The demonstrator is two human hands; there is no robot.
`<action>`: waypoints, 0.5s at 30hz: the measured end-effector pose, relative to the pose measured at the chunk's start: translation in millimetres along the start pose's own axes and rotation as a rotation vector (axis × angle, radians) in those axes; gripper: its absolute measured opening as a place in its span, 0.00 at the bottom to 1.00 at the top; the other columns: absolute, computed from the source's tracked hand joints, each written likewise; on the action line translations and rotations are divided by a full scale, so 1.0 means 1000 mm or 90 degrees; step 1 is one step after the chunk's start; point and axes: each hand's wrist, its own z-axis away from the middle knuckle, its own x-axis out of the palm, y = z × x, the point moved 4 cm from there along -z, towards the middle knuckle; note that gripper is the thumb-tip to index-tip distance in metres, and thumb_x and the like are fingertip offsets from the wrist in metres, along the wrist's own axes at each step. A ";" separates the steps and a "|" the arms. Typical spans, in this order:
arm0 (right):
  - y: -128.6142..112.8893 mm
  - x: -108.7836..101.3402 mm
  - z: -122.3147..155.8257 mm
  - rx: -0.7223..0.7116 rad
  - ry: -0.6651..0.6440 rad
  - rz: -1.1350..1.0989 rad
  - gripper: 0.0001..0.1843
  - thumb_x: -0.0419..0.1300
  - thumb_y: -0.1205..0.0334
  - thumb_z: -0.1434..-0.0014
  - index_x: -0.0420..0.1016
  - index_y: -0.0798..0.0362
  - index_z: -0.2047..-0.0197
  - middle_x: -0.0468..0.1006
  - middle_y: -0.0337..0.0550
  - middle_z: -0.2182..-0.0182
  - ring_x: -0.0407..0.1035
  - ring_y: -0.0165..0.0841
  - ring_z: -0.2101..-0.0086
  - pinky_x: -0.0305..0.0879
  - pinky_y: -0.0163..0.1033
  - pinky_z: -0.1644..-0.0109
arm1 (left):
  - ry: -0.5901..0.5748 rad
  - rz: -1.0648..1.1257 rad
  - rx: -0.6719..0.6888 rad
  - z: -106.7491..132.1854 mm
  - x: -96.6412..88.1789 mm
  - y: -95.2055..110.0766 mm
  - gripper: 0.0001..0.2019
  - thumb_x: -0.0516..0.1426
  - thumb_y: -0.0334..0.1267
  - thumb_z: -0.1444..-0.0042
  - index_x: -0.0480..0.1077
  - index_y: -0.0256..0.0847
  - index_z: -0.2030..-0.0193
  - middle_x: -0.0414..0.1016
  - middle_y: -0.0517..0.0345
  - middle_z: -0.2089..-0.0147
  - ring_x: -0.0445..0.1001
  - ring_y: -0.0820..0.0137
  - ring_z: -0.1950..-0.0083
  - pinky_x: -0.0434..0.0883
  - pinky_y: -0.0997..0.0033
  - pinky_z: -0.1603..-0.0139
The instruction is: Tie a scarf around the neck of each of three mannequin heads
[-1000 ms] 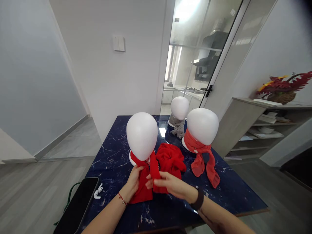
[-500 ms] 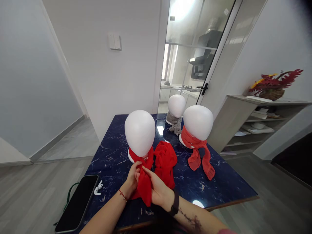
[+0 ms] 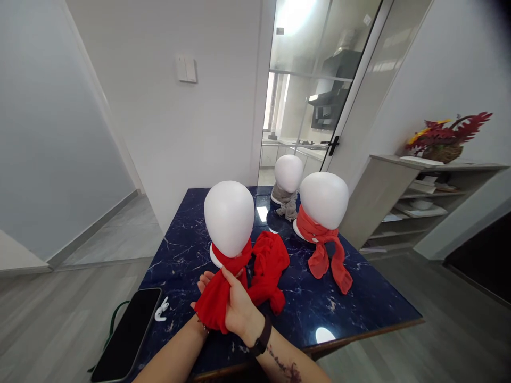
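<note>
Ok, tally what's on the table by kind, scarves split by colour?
Foam heads: 3
Red scarves: 3
Grey scarf: 1
Phone: 1
White earbuds: 1
Total: 9

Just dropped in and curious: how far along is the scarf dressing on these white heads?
Done: the far head wears a grey scarf, the right head a knotted red scarf. In hand: both hands, left and right, hold the red scarf around the near head. Left: a loose red scarf on the table.
</note>
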 end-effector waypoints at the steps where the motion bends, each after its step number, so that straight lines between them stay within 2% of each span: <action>1: 0.001 -0.001 -0.001 -0.007 -0.007 -0.012 0.20 0.52 0.50 0.37 0.71 0.59 0.53 0.79 0.50 0.61 0.74 0.35 0.60 0.67 0.52 0.50 | 0.006 -0.046 -0.008 0.000 -0.002 -0.001 0.30 0.47 0.36 0.40 0.45 0.42 0.30 0.53 0.41 0.31 0.52 0.50 0.31 0.50 0.36 0.36; 3: -0.001 -0.002 -0.003 -0.028 -0.018 -0.039 0.18 0.53 0.53 0.37 0.71 0.58 0.52 0.79 0.47 0.60 0.74 0.33 0.59 0.67 0.50 0.50 | -0.009 -0.088 -0.008 -0.002 -0.001 0.001 0.30 0.51 0.38 0.42 0.54 0.37 0.33 0.53 0.39 0.31 0.46 0.48 0.29 0.39 0.35 0.34; 4: -0.003 -0.001 -0.003 -0.035 -0.022 -0.050 0.17 0.52 0.53 0.36 0.71 0.56 0.52 0.79 0.45 0.60 0.74 0.32 0.60 0.68 0.49 0.50 | -0.029 -0.057 -0.027 -0.004 0.001 0.001 0.29 0.52 0.38 0.43 0.56 0.37 0.34 0.52 0.40 0.30 0.43 0.50 0.28 0.37 0.37 0.33; 7: -0.009 0.007 -0.004 -0.014 -0.055 -0.040 0.18 0.51 0.51 0.36 0.70 0.52 0.49 0.79 0.43 0.59 0.74 0.33 0.60 0.67 0.52 0.50 | -0.123 0.149 -0.148 -0.011 0.008 -0.003 0.26 0.50 0.39 0.41 0.57 0.46 0.35 0.51 0.51 0.29 0.41 0.57 0.28 0.44 0.43 0.33; 9: -0.010 0.013 -0.002 0.016 -0.082 -0.003 0.21 0.50 0.49 0.36 0.69 0.52 0.48 0.79 0.45 0.59 0.74 0.35 0.60 0.67 0.54 0.51 | -0.160 0.288 -0.216 -0.013 0.007 -0.009 0.24 0.45 0.39 0.39 0.58 0.52 0.36 0.55 0.56 0.30 0.46 0.61 0.28 0.53 0.47 0.35; 12: -0.007 0.013 0.007 0.048 -0.105 0.083 0.22 0.50 0.47 0.37 0.70 0.54 0.49 0.78 0.46 0.57 0.74 0.37 0.57 0.67 0.54 0.51 | -0.179 0.380 -0.265 -0.012 -0.001 -0.023 0.23 0.38 0.37 0.36 0.58 0.55 0.37 0.64 0.57 0.35 0.57 0.63 0.32 0.61 0.49 0.39; 15: -0.007 0.004 0.034 0.083 -0.159 0.221 0.22 0.55 0.48 0.40 0.70 0.53 0.50 0.78 0.46 0.56 0.74 0.37 0.57 0.67 0.48 0.51 | -0.241 0.414 -0.344 -0.011 -0.003 -0.037 0.19 0.46 0.37 0.39 0.66 0.50 0.43 0.76 0.54 0.47 0.67 0.59 0.39 0.65 0.51 0.42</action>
